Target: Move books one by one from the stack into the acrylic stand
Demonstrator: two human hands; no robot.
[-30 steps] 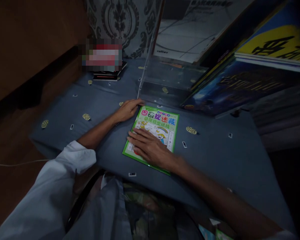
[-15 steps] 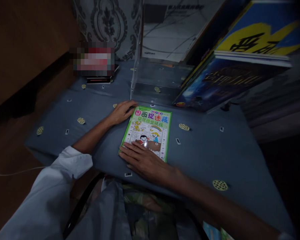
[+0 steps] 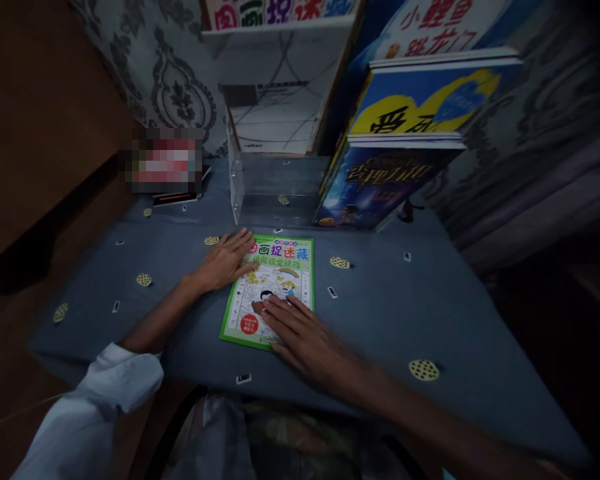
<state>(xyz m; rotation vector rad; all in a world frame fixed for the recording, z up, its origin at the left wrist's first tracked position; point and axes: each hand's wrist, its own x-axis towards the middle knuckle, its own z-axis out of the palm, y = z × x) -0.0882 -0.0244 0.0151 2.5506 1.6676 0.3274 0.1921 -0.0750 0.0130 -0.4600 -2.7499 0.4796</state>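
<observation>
A green-bordered children's picture book lies flat on the cloth-covered table in front of me, its cover facing up. Across its upper left edge rests my left hand, fingers stretched out and partly over the title. My right hand lies on the lower right part of the cover with its fingers extended, hiding some of the drawing and the bottom right corner. Neither hand is wrapped around anything.
Behind the book stands a clear acrylic rack. It holds a pale book, a dark blue book and a blue and yellow book. Dark books lie at the back left beneath a blurred patch. A grey patterned tablecloth covers the table.
The view has tilted up, bringing more of the rack into sight. My left hand has moved further onto the cover. My right hand has shifted rightward on it, uncovering a red circle at the lower left.
</observation>
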